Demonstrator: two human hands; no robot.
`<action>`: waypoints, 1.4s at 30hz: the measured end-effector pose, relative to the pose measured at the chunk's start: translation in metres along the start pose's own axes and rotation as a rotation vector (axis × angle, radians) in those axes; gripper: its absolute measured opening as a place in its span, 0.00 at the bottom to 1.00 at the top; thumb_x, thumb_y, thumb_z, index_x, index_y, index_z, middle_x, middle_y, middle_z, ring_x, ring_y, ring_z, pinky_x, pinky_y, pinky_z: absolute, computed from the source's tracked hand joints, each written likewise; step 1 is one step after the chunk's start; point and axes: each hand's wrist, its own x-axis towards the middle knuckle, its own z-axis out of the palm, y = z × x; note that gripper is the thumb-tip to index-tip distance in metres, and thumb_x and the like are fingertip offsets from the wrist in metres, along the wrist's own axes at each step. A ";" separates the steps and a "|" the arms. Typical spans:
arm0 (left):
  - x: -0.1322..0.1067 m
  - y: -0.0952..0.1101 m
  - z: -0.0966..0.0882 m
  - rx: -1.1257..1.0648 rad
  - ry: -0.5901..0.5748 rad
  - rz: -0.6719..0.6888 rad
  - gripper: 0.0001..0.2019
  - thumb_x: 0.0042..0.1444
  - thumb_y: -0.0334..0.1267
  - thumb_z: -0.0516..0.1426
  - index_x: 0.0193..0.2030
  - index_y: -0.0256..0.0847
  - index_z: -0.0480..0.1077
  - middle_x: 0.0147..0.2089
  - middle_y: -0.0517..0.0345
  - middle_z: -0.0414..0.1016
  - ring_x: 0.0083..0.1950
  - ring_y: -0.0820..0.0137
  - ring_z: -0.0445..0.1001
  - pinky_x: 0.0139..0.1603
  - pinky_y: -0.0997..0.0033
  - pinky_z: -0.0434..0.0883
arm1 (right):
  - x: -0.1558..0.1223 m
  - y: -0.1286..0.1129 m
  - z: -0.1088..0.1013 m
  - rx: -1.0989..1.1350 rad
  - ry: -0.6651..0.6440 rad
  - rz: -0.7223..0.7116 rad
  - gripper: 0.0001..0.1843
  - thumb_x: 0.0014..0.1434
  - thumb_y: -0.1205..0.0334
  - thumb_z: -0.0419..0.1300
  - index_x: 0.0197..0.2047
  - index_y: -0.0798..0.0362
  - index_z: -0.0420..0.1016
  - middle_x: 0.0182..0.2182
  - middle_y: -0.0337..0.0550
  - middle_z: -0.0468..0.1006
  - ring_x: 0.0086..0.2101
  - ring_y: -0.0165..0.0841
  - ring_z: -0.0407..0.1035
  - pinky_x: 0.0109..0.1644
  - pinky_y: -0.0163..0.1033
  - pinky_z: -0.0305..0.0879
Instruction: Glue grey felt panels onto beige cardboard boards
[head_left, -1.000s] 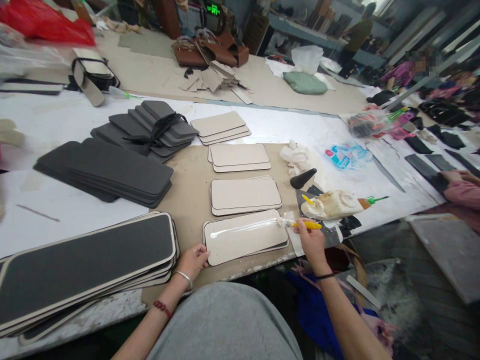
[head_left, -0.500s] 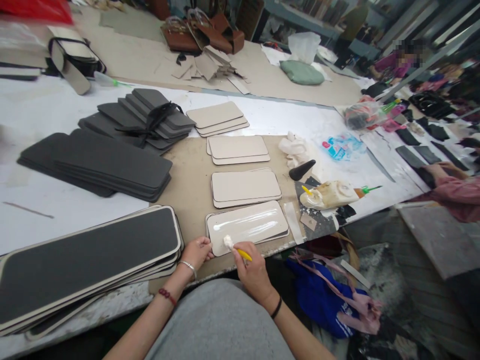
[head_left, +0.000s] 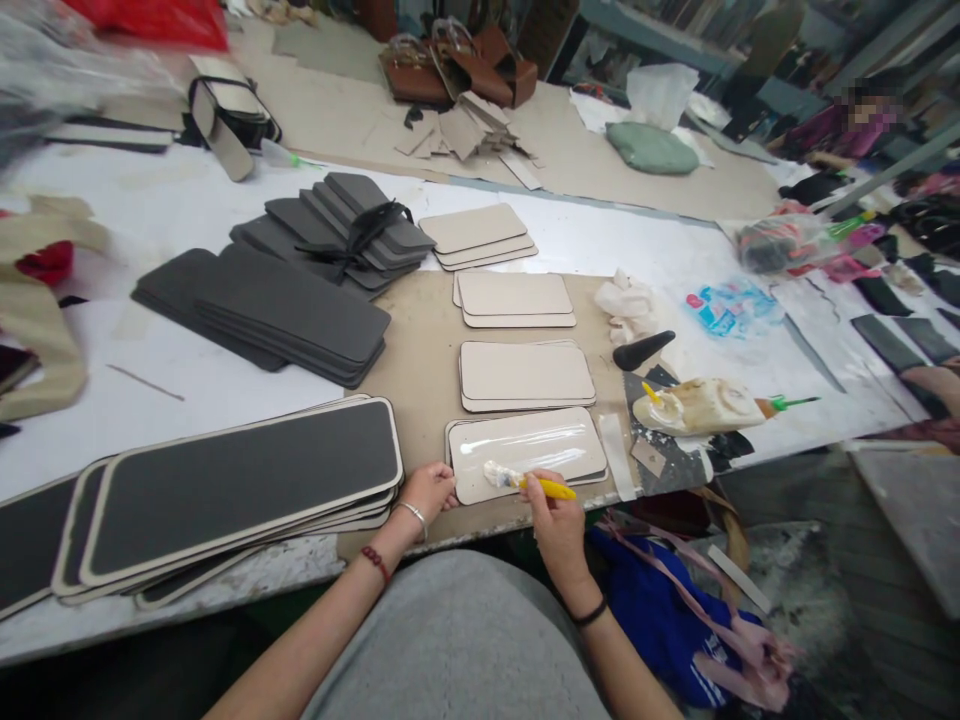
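My right hand [head_left: 557, 518] grips a brush with a yellow handle [head_left: 556, 489]. White paste coats its bristles, which rest on the near left part of a beige rounded panel [head_left: 551, 440]. Wet, glossy white streaks run lengthwise over that panel, the top one of a small stack. At the stack's near left corner, the closed fingers of my left hand [head_left: 429, 492] pinch the panel's edge. Left of that hand lies a pile of long dark grey panels with beige borders [head_left: 247, 490]. More beige panels [head_left: 525, 372] sit in small stacks farther back.
On the right, a white-crusted glue container [head_left: 697, 405] stands near a black cone-shaped piece [head_left: 643, 350] and crumpled white tissue [head_left: 626, 305]. Dark grey panels [head_left: 292, 310] are piled at back left. The table's front edge runs just before my body. Another person [head_left: 847, 125] is at far right.
The view has swung left, so everything appears farther right. The brush handle has turned flatter, with my right hand farther right of the bristles. My left hand stays at the panel's corner.
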 end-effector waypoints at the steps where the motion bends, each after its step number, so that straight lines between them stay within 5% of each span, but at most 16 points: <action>1: 0.000 0.000 0.000 -0.001 0.001 0.001 0.06 0.44 0.27 0.52 0.20 0.39 0.61 0.12 0.66 0.65 0.17 0.76 0.66 0.20 0.78 0.62 | 0.000 0.000 -0.002 -0.030 0.029 -0.009 0.12 0.57 0.52 0.54 0.36 0.52 0.69 0.31 0.44 0.73 0.30 0.35 0.70 0.37 0.41 0.66; 8: 0.001 -0.001 -0.001 0.012 -0.009 0.011 0.05 0.41 0.30 0.54 0.19 0.39 0.61 0.12 0.66 0.65 0.16 0.75 0.66 0.19 0.78 0.62 | 0.009 0.002 0.006 0.065 -0.098 -0.045 0.13 0.58 0.52 0.52 0.36 0.54 0.69 0.31 0.43 0.73 0.29 0.32 0.69 0.35 0.38 0.67; 10: 0.002 -0.002 0.000 0.014 -0.007 0.015 0.05 0.40 0.32 0.54 0.19 0.40 0.61 0.12 0.67 0.65 0.16 0.75 0.66 0.18 0.78 0.61 | 0.024 0.016 -0.015 -0.004 -0.007 -0.028 0.15 0.58 0.50 0.52 0.36 0.54 0.70 0.29 0.43 0.74 0.29 0.33 0.70 0.36 0.38 0.66; 15: 0.004 -0.005 0.001 0.002 -0.009 0.022 0.06 0.39 0.34 0.56 0.19 0.40 0.61 0.12 0.67 0.65 0.16 0.75 0.66 0.17 0.78 0.60 | 0.060 0.051 -0.107 -0.358 0.387 0.038 0.24 0.53 0.41 0.51 0.34 0.56 0.71 0.24 0.45 0.75 0.28 0.37 0.71 0.36 0.41 0.65; 17: 0.004 -0.006 0.000 -0.005 -0.010 0.022 0.06 0.38 0.34 0.56 0.19 0.40 0.61 0.12 0.66 0.65 0.16 0.75 0.67 0.18 0.78 0.61 | 0.067 0.050 -0.120 -0.394 0.417 0.026 0.26 0.52 0.40 0.51 0.34 0.56 0.71 0.24 0.47 0.75 0.28 0.38 0.71 0.36 0.42 0.65; 20: 0.004 -0.007 0.000 -0.014 -0.005 0.022 0.06 0.38 0.35 0.57 0.19 0.40 0.61 0.12 0.66 0.65 0.17 0.74 0.67 0.18 0.78 0.61 | 0.065 0.031 -0.093 -0.260 0.309 -0.016 0.23 0.54 0.42 0.52 0.35 0.56 0.70 0.26 0.46 0.75 0.28 0.37 0.71 0.36 0.41 0.66; 25: 0.003 -0.005 0.001 -0.013 0.005 0.015 0.07 0.38 0.35 0.57 0.19 0.40 0.61 0.12 0.66 0.65 0.17 0.74 0.67 0.18 0.78 0.61 | 0.056 -0.001 -0.002 0.127 -0.001 -0.001 0.19 0.55 0.45 0.54 0.35 0.53 0.69 0.28 0.43 0.74 0.26 0.33 0.71 0.33 0.39 0.69; 27: 0.002 -0.005 0.002 -0.010 0.012 0.012 0.07 0.39 0.35 0.57 0.19 0.40 0.61 0.12 0.66 0.65 0.17 0.74 0.67 0.18 0.77 0.61 | 0.061 0.001 0.010 0.172 -0.069 0.017 0.19 0.54 0.44 0.54 0.35 0.53 0.69 0.27 0.42 0.74 0.26 0.33 0.71 0.33 0.39 0.69; 29: 0.002 -0.004 0.003 -0.008 0.020 0.010 0.07 0.39 0.35 0.57 0.19 0.40 0.60 0.11 0.66 0.64 0.17 0.74 0.67 0.18 0.77 0.61 | 0.072 0.013 -0.004 0.106 -0.020 0.013 0.21 0.53 0.42 0.54 0.35 0.54 0.69 0.27 0.43 0.75 0.26 0.34 0.71 0.33 0.39 0.68; 33: 0.003 -0.005 0.004 -0.004 0.033 0.009 0.06 0.39 0.34 0.57 0.19 0.40 0.61 0.12 0.66 0.65 0.17 0.73 0.68 0.18 0.78 0.61 | 0.098 0.043 -0.077 -0.184 0.317 0.039 0.30 0.49 0.35 0.52 0.34 0.57 0.71 0.22 0.45 0.75 0.26 0.37 0.71 0.35 0.42 0.66; 36: 0.003 -0.005 0.004 0.000 0.034 0.006 0.05 0.40 0.33 0.56 0.20 0.40 0.61 0.12 0.66 0.65 0.17 0.74 0.67 0.18 0.78 0.61 | 0.103 0.047 -0.120 -0.299 0.425 0.032 0.30 0.50 0.35 0.51 0.35 0.57 0.71 0.21 0.45 0.75 0.25 0.38 0.71 0.35 0.42 0.66; 39: 0.002 -0.005 0.003 0.000 0.036 0.005 0.05 0.40 0.33 0.56 0.20 0.39 0.61 0.12 0.66 0.65 0.17 0.75 0.67 0.18 0.78 0.61 | 0.089 0.036 -0.124 -0.227 0.412 0.019 0.27 0.50 0.38 0.54 0.36 0.56 0.70 0.23 0.45 0.75 0.25 0.37 0.72 0.34 0.42 0.67; 42: 0.001 -0.005 0.003 -0.004 0.037 0.001 0.04 0.40 0.33 0.56 0.20 0.39 0.62 0.13 0.66 0.65 0.16 0.75 0.66 0.19 0.78 0.61 | 0.067 0.018 -0.090 -0.068 0.282 0.027 0.23 0.51 0.42 0.56 0.35 0.55 0.70 0.25 0.44 0.75 0.26 0.36 0.71 0.34 0.41 0.68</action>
